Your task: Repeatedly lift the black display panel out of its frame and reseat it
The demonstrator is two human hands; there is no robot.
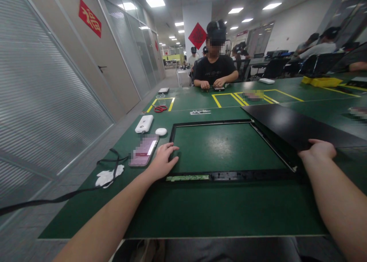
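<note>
Resting left hand [164,158], unclenched, on frame [243,175]. Grasping panel [292,122], right of frame, with right hand [319,152]; probably proving stiff, needing edge holds.

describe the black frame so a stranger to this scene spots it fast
On the green table, before the wearer, find the black rectangular frame, with the left hand at its side. A green strip lines its near bar's left end. Unlike the solid black panel by the right hand, it is open in the middle, the table showing through.
</note>
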